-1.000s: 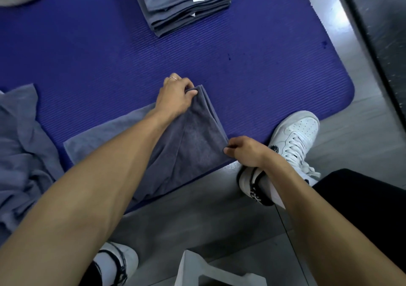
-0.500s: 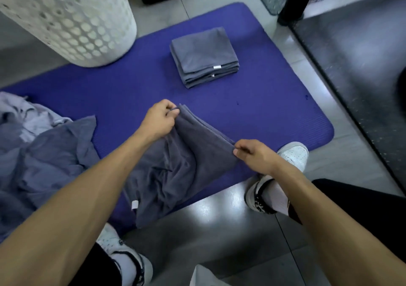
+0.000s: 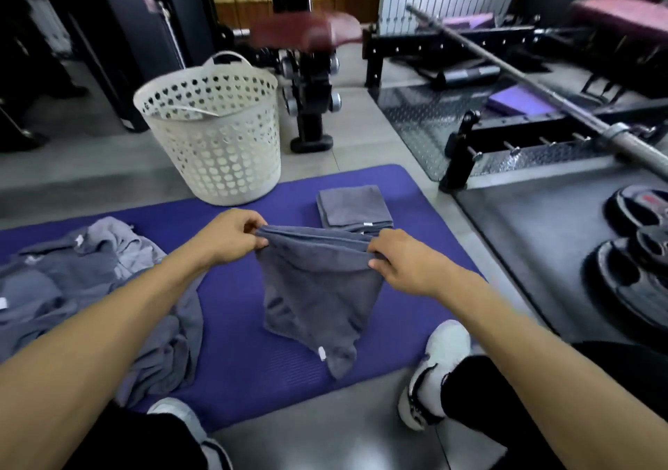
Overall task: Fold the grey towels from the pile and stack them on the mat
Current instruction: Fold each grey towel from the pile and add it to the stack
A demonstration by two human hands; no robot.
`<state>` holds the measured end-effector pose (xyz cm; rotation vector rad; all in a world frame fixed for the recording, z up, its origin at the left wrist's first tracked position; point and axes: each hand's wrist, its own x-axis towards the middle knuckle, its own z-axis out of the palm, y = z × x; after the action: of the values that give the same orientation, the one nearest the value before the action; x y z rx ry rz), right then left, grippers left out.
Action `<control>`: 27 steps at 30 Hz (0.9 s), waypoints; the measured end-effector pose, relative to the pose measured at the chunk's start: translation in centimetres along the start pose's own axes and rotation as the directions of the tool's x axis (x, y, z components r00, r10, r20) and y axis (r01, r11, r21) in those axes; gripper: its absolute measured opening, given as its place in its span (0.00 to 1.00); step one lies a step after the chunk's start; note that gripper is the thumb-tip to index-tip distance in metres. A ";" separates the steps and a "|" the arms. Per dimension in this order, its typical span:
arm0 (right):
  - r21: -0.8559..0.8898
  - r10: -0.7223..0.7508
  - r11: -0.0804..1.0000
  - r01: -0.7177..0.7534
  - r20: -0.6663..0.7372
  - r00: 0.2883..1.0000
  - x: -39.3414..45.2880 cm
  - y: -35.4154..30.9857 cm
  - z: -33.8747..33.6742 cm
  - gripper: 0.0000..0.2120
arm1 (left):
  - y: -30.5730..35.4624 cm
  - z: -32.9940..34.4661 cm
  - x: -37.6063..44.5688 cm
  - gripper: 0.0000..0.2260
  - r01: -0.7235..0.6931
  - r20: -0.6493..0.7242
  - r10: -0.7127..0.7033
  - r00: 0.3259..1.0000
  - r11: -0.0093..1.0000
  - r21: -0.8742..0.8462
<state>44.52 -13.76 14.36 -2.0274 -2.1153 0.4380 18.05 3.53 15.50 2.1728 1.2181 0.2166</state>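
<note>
A folded grey towel [image 3: 318,296] hangs in the air above the purple mat [image 3: 238,332], a small white tag near its lower corner. My left hand [image 3: 231,238] pinches its top left corner and my right hand [image 3: 401,263] pinches the top right corner. Behind the held towel, a stack of folded grey towels [image 3: 352,205] lies on the mat, its near edge hidden by the towel. A pile of loose grey towels [image 3: 72,289] spreads over the mat's left part.
A white perforated laundry basket [image 3: 213,129] stands at the mat's far edge. Weight benches, a barbell [image 3: 542,97] and weight plates [image 3: 636,263] fill the back and right. My white shoes [image 3: 437,368] rest on the grey floor beside the mat.
Both hands have lifted the towel off the mat and hold it hanging by its top edge. The head camera has tilted up, bringing the basket and gym equipment into view.
</note>
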 end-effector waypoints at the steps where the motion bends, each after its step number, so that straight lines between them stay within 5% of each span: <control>1: -0.084 -0.031 0.996 0.035 0.040 0.999 0.0 -0.2 -0.9 0.10 | 0.2 -0.7 -0.5 0.06 0.000 -0.031 -0.002 1.000 0.999 -0.048; 6: -0.194 -0.055 0.980 0.053 -0.009 0.998 1.6 -1.2 -4.6 0.08 | 1.5 -2.5 -2.2 0.08 -0.049 -0.108 0.036 0.994 0.991 -0.124; 12: -0.174 -0.125 0.979 0.104 -0.116 0.985 3.8 -2.2 -5.7 0.08 | 0.0 -2.6 -2.9 0.10 0.095 -0.284 -0.128 0.950 0.987 -0.127; 16: -0.062 -0.121 0.992 0.113 -0.152 0.981 4.8 -1.1 -4.9 0.05 | 0.2 -1.9 -2.4 0.10 0.053 -0.168 -0.086 0.982 0.980 -0.192; 19: -0.007 -0.202 0.979 0.203 -0.170 0.965 4.6 -0.9 -4.6 0.05 | -0.8 -2.5 -2.2 0.11 0.062 -0.267 -0.126 0.955 0.970 -0.237; 27: 0.183 -0.045 0.977 0.108 -0.319 0.947 4.3 -1.1 -4.7 0.06 | -1.3 -2.2 -2.7 0.09 0.097 -0.280 -0.219 0.935 0.914 -0.393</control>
<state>44.76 -9.07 18.80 -1.7641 -1.8711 0.2793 14.69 2.76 16.93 1.7382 1.3933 0.6956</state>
